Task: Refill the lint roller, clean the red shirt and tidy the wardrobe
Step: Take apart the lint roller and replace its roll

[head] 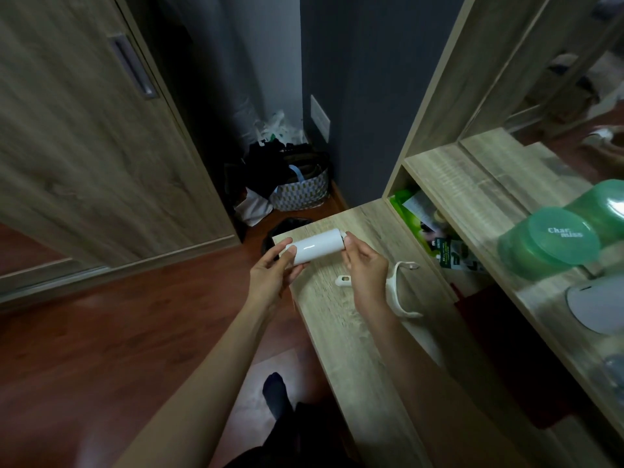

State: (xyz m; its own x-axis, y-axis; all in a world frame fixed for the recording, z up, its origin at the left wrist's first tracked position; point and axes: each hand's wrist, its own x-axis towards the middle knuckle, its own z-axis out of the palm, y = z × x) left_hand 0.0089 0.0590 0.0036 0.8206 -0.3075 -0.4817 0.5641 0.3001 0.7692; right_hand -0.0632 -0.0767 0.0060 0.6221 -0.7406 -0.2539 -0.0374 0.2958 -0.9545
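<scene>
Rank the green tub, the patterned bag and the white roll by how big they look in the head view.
1. The green tub, though it looks nearest the camera.
2. The patterned bag, far off on the floor.
3. The white roll, as wide as the bag but slimmer.

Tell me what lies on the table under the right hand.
A white lint roller handle lies on the table. The right hand, gripping the refill roll, covers its middle; only both ends show.

A light wooden desktop (331, 332) lies under your right hand (366, 266). On it a white plastic frame (390, 290) rests just right of that hand, a small white end piece (343, 282) at its left.
</scene>
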